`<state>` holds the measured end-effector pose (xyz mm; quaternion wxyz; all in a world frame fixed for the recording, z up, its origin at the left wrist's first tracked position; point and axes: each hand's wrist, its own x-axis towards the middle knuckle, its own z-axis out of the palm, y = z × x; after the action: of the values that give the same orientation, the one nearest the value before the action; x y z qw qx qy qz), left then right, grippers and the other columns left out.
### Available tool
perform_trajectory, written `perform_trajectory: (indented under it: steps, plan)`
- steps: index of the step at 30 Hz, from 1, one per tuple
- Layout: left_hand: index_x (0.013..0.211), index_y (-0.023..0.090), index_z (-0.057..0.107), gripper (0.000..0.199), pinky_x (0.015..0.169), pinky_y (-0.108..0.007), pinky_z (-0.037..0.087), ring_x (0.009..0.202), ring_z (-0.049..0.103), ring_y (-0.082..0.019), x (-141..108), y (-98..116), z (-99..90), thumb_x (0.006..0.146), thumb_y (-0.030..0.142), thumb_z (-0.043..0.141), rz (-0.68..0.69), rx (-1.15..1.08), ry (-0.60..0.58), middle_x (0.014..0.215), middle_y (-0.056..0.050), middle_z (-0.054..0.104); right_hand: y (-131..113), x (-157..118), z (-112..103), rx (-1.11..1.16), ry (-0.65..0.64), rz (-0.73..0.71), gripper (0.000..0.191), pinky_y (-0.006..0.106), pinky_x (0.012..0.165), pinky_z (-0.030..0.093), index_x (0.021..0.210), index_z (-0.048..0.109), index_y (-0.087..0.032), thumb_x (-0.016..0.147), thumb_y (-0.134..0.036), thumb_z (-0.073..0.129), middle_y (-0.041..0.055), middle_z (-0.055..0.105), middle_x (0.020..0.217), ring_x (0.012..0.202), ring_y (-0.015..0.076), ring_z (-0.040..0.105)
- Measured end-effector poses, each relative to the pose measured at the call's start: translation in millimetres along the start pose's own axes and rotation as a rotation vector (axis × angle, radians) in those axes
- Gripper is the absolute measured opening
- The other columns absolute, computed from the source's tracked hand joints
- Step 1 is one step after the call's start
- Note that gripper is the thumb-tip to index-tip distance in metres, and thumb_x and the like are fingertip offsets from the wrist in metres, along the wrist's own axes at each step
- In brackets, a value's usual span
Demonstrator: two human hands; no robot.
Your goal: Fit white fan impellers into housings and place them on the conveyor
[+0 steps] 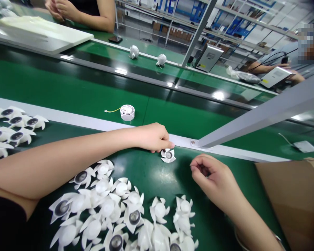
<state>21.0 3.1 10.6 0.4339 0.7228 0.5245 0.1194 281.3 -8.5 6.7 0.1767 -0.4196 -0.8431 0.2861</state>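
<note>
My left hand (157, 137) reaches across from the left, its fingers closed at the edge of a small white fan blade wheel (168, 155). The wheel's dark ring and hub face me, and the fingertips partly hide its upper side. To the right, my right hand (211, 174) is curled with thumb and fingertips together, apart from the wheel; I see nothing in it. Below my left forearm lies a loose heap of white fan blade wheels (107, 207), some hub-up and others showing their open side.
More blade wheels (17, 120) lie at the left. A round white fan housing (127, 112) with a yellow wire sits on the green belt (94, 94) beyond the pale rail. A slanted metal post (251, 111) and a cardboard box (290, 195) stand at right. Other people work across the line.
</note>
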Motion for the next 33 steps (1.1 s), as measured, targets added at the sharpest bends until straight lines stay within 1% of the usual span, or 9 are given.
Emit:
perform_trajectory:
  steps: [2, 3, 5, 7, 10, 15, 24, 28, 33]
  plan:
    - [0.081, 0.017, 0.066, 0.043, 0.052, -0.022, 0.037, 0.051, 0.056, -0.01, 1, -3, -2.3, 0.087, 0.059, 0.057, 0.005, -0.024, 0.043, 0.061, 0.002, 0.063, 0, 0, 1, 0.021, 0.009, 0.024, 0.01, 0.024, 0.054, 0.041, 0.075, 0.06, -0.021, 0.084, -0.021, 0.056, -0.0014, 0.058, 0.069, 0.058, 0.012, 0.052]
    - [0.092, 0.018, 0.068, 0.044, 0.053, -0.022, 0.037, 0.054, 0.056, -0.011, 1, -5, -3.5, 0.082, 0.06, 0.063, 0.06, -0.022, 0.046, 0.066, 0.002, 0.064, -1, 1, 1, 0.033, 0.012, 0.029, 0.009, 0.023, 0.054, 0.041, 0.075, 0.06, -0.021, 0.083, -0.021, 0.056, -0.0014, 0.058, 0.07, 0.059, 0.0119, 0.052]
    - [0.108, 0.021, 0.068, 0.053, 0.056, -0.021, 0.038, 0.062, 0.057, -0.01, 2, -9, -4.9, 0.07, 0.056, 0.078, 0.232, 0.014, 0.007, 0.076, 0.003, 0.064, -3, 1, 4, 0.063, 0.01, 0.025, 0.009, 0.023, 0.054, 0.041, 0.075, 0.06, -0.02, 0.084, -0.021, 0.056, -0.0013, 0.057, 0.07, 0.059, 0.0117, 0.051]
    - [0.109, 0.022, 0.071, 0.05, 0.059, -0.02, 0.039, 0.069, 0.058, -0.01, 4, -12, -4.3, 0.067, 0.047, 0.083, 0.388, 0.068, -0.047, 0.084, 0.003, 0.065, -7, 2, 9, 0.098, -0.009, 0.018, 0.011, 0.023, 0.054, 0.041, 0.075, 0.06, -0.02, 0.085, -0.022, 0.055, -0.0012, 0.057, 0.07, 0.059, 0.0116, 0.051]
    - [0.101, 0.025, 0.076, 0.031, 0.059, -0.021, 0.036, 0.069, 0.058, -0.009, 6, -14, -0.1, 0.073, 0.039, 0.081, 0.484, 0.133, -0.076, 0.083, 0.004, 0.066, -13, 4, 19, 0.139, -0.048, 0.019, 0.013, 0.023, 0.054, 0.041, 0.077, 0.06, -0.019, 0.087, -0.023, 0.054, -0.0006, 0.056, 0.07, 0.059, 0.0118, 0.05]
    - [0.093, 0.028, 0.077, 0.026, 0.056, -0.024, 0.031, 0.066, 0.057, -0.01, 8, -13, 5.8, 0.073, 0.045, 0.079, 0.51, 0.175, -0.089, 0.076, 0.006, 0.067, -22, 8, 31, 0.1, -0.065, -0.021, 0.013, 0.023, 0.056, 0.041, 0.079, 0.061, -0.019, 0.088, -0.023, 0.053, 0.0011, 0.058, 0.075, 0.062, 0.0121, 0.052]
    - [0.072, 0.025, 0.072, 0.021, 0.055, -0.025, 0.029, 0.063, 0.057, -0.01, 6, -10, 7.0, 0.071, 0.044, 0.079, 0.502, 0.204, -0.045, 0.068, 0.007, 0.066, -28, 10, 38, -0.197, 0.036, -0.12, 0.011, 0.026, 0.059, 0.041, 0.08, 0.059, -0.019, 0.09, -0.022, 0.055, 0.0012, 0.059, 0.079, 0.064, 0.0129, 0.054]
    - [0.072, 0.025, 0.073, 0.022, 0.055, -0.024, 0.029, 0.064, 0.058, -0.011, 5, -9, 7.2, 0.07, 0.046, 0.08, 0.468, 0.205, -0.051, 0.069, 0.007, 0.067, -27, 11, 35, -0.322, 0.005, -0.276, 0.012, 0.026, 0.062, 0.042, 0.084, 0.06, -0.017, 0.093, -0.018, 0.053, 0.0027, 0.059, 0.081, 0.07, 0.0148, 0.056]
    - [0.091, 0.03, 0.078, 0.029, 0.057, -0.024, 0.032, 0.066, 0.06, -0.011, 6, -11, 7.6, 0.068, 0.047, 0.081, 0.449, 0.161, -0.051, 0.073, 0.007, 0.069, -31, 7, 32, -0.615, 0.011, -0.58, 0.018, 0.031, 0.063, 0.04, 0.095, 0.065, -0.012, 0.095, -0.01, 0.048, 0.0059, 0.063, 0.083, 0.07, 0.0176, 0.058]
